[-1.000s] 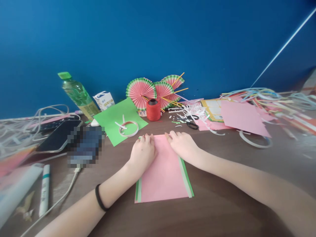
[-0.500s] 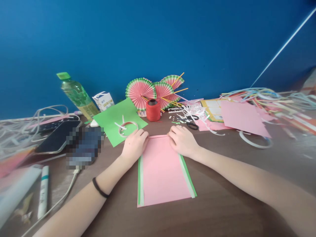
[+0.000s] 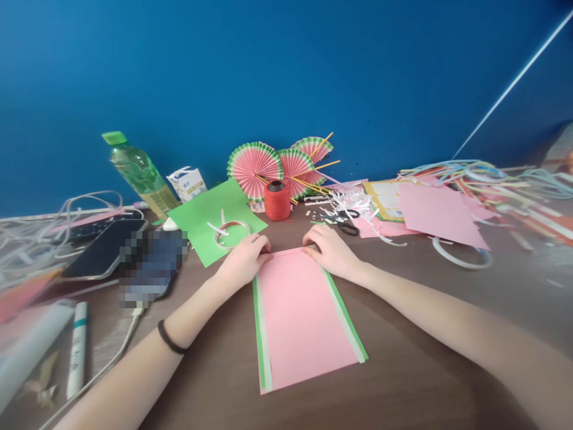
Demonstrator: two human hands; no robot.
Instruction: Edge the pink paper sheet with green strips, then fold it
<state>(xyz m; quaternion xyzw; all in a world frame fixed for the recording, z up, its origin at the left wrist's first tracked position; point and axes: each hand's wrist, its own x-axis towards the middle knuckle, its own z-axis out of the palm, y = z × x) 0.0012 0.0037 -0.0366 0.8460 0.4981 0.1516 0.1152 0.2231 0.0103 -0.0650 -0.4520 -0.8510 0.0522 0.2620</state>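
Observation:
A pink sheet of paper (image 3: 308,316) lies on the brown table in front of me, with green and pale green strips along its left and right sides. Its far edge carries a narrow fold. My left hand (image 3: 246,260) pinches the far left corner, thumb against the fold. At the far right corner, my right hand (image 3: 331,251) grips the same edge with curled fingers. Just beyond my left hand, a roll of tape (image 3: 233,234) rests on a green sheet (image 3: 219,209). The fingertips are partly hidden behind the hands.
Behind stand pleated pink fans (image 3: 255,170) and a red thread spool (image 3: 277,202). Black scissors (image 3: 349,228) lie among white paper scraps (image 3: 353,203). Pink sheets (image 3: 441,212) are on the right. At left are a green bottle (image 3: 143,173), phones (image 3: 107,248) and a marker (image 3: 77,349).
The pink sheet has come slightly nearer me, its near edge shifting right and turning a little. Both hands stay at its far edge, with the fingers now more curled.

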